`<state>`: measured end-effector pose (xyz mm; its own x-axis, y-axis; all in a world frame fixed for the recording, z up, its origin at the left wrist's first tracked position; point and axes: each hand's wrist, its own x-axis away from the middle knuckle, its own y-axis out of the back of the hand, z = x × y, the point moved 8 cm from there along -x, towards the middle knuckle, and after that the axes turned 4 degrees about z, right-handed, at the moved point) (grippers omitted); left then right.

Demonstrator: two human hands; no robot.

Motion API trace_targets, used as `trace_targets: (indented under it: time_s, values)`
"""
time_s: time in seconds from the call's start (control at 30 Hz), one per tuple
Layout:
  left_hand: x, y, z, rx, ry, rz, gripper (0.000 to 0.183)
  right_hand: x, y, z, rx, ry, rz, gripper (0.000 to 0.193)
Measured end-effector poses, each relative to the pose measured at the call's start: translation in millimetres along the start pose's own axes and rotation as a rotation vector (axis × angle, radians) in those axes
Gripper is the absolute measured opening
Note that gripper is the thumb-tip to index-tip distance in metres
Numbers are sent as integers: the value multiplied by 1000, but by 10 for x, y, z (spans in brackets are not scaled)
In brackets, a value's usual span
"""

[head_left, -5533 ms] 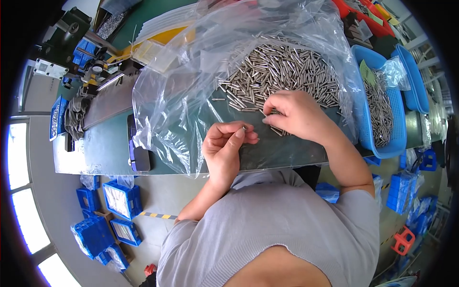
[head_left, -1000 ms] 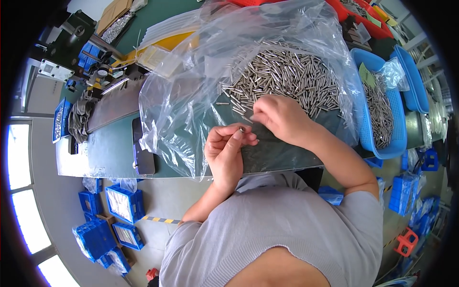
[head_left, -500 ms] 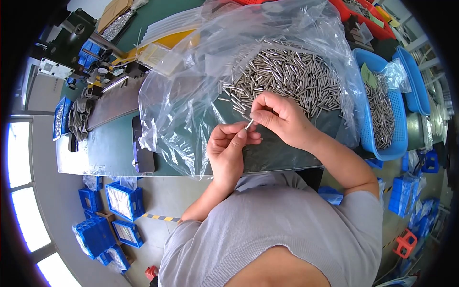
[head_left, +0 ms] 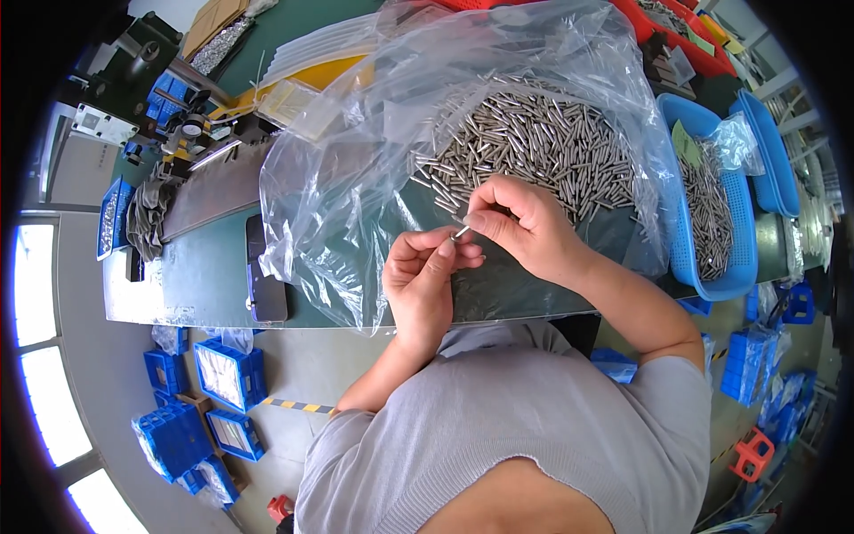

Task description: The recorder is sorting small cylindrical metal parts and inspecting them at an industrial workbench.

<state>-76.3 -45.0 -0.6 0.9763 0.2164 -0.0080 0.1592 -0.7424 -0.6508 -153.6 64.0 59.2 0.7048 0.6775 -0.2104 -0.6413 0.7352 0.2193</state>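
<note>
A slim metal pin [head_left: 461, 232] is pinched between my two hands, above the front part of the bench. My left hand [head_left: 425, 276] grips its lower end between thumb and forefinger, the other fingers curled. On its upper end are the thumb and forefinger of my right hand [head_left: 525, 227]. Just beyond my hands lies a wide heap of similar metal pins [head_left: 543, 142], spread on a clear plastic bag [head_left: 347, 191]. The bag's crumpled side reaches left and back over the bench.
At right, a blue basket [head_left: 745, 258] holds more metal pins beside a second blue basket [head_left: 772, 169]. A phone-like dark slab [head_left: 267, 280] lies left of the bag. A bench machine [head_left: 142, 67] stands far left. Blue crates [head_left: 229, 374] sit on the floor.
The pin has tilted a little between my fingers, and my right fingertips have shifted slightly along it. Otherwise both hands stay in nearly the same place.
</note>
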Motion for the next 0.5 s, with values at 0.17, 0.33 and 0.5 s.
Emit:
trace_targets:
  time_s: [0.17,0.33,0.5]
  values:
    - [-4,-33,-7,8,-25,20,9,3,-73,-38,13,37,22,9]
    - [-32,-7,13,-36,-17,21,8,-52,-48,-119,20,-7,19,8]
    - [-73,-34,-17,-58,-14,-16,8,-67,3,-90,19,-21,32,7]
